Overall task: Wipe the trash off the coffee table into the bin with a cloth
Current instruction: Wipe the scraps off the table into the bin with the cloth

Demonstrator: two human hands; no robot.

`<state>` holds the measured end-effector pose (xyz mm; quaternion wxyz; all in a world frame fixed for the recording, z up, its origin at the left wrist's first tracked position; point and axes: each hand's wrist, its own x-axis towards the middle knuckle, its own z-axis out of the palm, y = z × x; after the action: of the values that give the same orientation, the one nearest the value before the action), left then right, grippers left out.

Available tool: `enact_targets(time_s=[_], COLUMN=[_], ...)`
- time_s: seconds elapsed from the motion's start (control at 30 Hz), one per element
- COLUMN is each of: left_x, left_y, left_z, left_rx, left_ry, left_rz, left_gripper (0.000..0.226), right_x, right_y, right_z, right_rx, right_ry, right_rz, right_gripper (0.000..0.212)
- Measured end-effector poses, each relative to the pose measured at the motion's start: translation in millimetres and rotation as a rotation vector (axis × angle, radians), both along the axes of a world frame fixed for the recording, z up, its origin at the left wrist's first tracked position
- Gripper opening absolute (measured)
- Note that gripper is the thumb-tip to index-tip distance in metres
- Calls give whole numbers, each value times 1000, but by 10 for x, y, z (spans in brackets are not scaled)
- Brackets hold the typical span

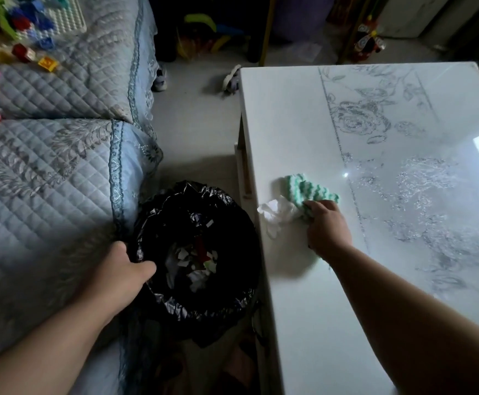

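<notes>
Right hand [328, 223]: squeezes the cloth [309, 191] by paper trash [276, 212] at the table [289, 109]'s left edge.
Left hand [115, 276]: grips the bin [232, 306]'s rim, below that edge.

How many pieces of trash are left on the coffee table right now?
1: a crumpled white paper at the table's left edge, just above the bin, touching the cloth the right hand holds. Smaller scraps could be hidden under the cloth.

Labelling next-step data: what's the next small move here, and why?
Probably sweep the cloth in the right hand leftward, pushing the crumpled paper over the table edge. It lies near that edge, with the bin below, steadied by the left hand.
</notes>
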<state>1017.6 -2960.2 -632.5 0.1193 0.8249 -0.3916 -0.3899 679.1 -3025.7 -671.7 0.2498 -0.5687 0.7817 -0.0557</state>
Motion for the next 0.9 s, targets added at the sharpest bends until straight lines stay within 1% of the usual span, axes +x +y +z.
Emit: enact_targets(time_s=[0.1, 0.2, 0.3, 0.37, 0.43, 0.53, 0.7, 0.8, 0.9], left_x=[-29, -85, -163, -165, -125, -69, -11, -21, -40], left_y=[-93, -99, -17, 41, 98, 203, 382, 481, 562], left_z=[-35, -58, -120, -170, -214, -251, -293, -277, -267], left_rx=[6, 48, 62, 71, 88, 99, 111, 108, 92], left_ry=[7, -15, -69, -76, -75, -55, -34, 0, 6], left_rz=[-7, -63, -164, -177, -158, -157, -226, -239, -250], left_gripper=[23, 37, 35, 36, 37, 36, 30, 34, 30], right_x=[182, 459, 790, 984, 1136, 1186, 720, 236, -273], right_y=[107, 248, 398, 498, 586, 700, 968, 1243, 1587], right_z=[2, -5, -53, -65, -34, 167, 559, 693, 745], right_rx=[-30, -45, 19, 63, 69, -25, -214, -299, -361], right_ry=[-12, -52, -157, -223, -256, -262, -233, -176, -95], right_rz=[27, 71, 24, -7, 27, -14, -274, -503, -733], right_gripper=[52, 47, 32, 26, 29, 40, 37, 32, 33])
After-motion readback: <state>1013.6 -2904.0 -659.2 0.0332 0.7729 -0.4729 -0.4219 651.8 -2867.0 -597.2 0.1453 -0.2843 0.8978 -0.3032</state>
